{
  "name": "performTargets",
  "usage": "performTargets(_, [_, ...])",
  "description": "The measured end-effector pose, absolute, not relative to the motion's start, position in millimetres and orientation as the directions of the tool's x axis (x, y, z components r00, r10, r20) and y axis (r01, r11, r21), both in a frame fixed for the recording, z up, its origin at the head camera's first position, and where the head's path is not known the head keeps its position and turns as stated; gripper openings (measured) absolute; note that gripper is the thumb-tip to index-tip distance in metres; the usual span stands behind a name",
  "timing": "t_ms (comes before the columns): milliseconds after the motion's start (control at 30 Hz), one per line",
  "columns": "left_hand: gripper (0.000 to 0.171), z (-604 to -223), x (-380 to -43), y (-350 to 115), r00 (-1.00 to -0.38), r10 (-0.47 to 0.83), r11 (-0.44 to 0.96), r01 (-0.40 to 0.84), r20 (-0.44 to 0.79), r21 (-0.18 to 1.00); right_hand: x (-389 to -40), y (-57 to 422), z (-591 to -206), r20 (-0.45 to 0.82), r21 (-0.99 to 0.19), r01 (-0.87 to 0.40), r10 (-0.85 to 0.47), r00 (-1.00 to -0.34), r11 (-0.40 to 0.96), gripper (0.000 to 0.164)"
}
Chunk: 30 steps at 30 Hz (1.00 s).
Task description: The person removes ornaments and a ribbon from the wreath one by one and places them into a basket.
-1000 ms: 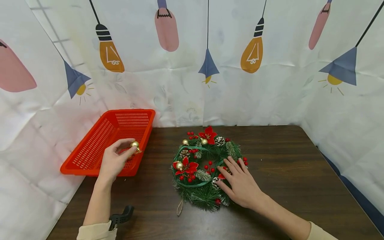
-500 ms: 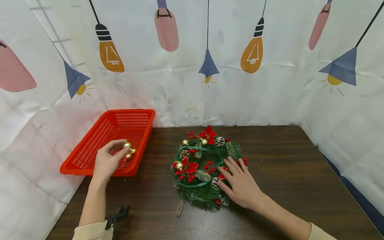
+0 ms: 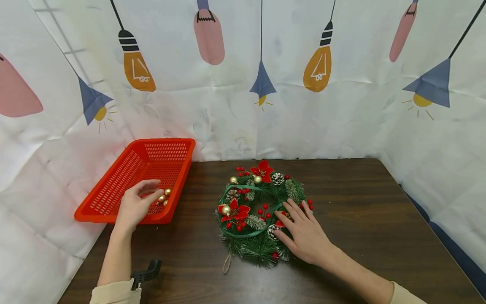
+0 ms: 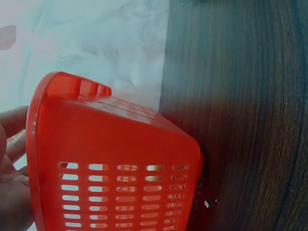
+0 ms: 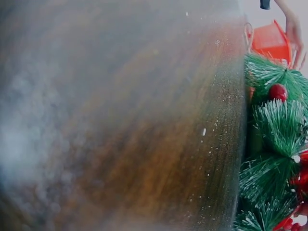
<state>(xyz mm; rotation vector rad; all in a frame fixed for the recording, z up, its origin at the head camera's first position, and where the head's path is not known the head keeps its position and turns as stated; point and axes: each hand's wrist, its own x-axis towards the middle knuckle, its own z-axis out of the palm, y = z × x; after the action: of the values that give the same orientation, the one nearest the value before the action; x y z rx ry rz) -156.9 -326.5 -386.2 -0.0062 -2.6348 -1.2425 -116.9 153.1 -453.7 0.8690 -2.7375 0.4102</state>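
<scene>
Filling the far left of the desk (image 3: pixel 360 211), a red basket (image 3: pixel 114 181) with slotted walls stands before a pale curtain (image 3: pixel 228 118) printed with lamps. The left hand (image 3: pixel 133 204) is over the basket's near part, its grip fairly wide, with thumb and fingers parted. Just right of the fingertips, some gold balls (image 3: pixel 167 191) lie inside the basket. A black bracket (image 3: pixel 148 272) juts rightward from the left forearm, beside a cream sleeve (image 3: pixel 115 292).

Well apart to the right, in the middle of the desk, a round green wreath (image 3: pixel 258 249) lies flat. On its left side is a red flower (image 3: pixel 236 212) with a small gold ball (image 3: pixel 226 210) against it. Red berries (image 3: pixel 268 215) show near its centre; at its far edge are a second red flower (image 3: pixel 263 170) and, just to the right, a frosted pine cone (image 3: pixel 277 178).

The right hand (image 3: pixel 305 236) rests on the wreath's right side, its grip wide, fingers straight and spread.
</scene>
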Motion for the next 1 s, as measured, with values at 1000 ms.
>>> performTargets(1000, [0.031, -398, -165, -244, -0.937, 0.232, 0.462, 0.344, 0.262, 0.818, -119, 153, -452, 0.293, -0.198, -0.585, -0.522, -0.801, 0.786, 0.064])
